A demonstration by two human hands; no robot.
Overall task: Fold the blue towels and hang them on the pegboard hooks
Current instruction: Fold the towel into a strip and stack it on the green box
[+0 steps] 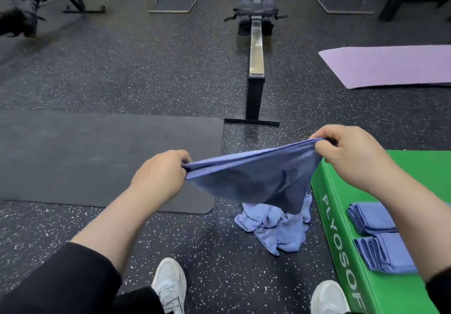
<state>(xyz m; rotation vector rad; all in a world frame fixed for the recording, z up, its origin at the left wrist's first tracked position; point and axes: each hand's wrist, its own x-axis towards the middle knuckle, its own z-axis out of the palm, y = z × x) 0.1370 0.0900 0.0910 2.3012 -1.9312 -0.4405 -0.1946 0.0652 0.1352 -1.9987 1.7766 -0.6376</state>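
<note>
**Me:** Head view looks down on both my hands with a blue towel (253, 179) stretched between them. My left hand (161, 179) pinches one end, fingers curled round the bunched edge. My right hand (351, 157) pinches the other end the same way, held higher and further out from me than the left.

**Partner:** So which way does the towel run?

**Me:** Its long axis goes from hand to hand, rising toward my right. The top edge is taut; the slack hangs below in a point, sagging closer to my right hand than my left. It already looks doubled over, though I can't count the layers.

**Partner:** Where does it go next?

**Me:** I judge onto the green box (415, 174), which lies directly under and beyond my right hand. Two folded towels (380, 238) already lie on it, nearer to me than that hand, just by my right forearm. So my right hand is the nearer one; the left has to travel across toward it to close the fold.

**Partner:** And the rest?

**Me:** A crumpled heap of towels (275, 228) lies on the floor beneath the hanging point, between my hands and nearer to me. No pegboard shows, so hanging is not yet begun, I think.
</note>
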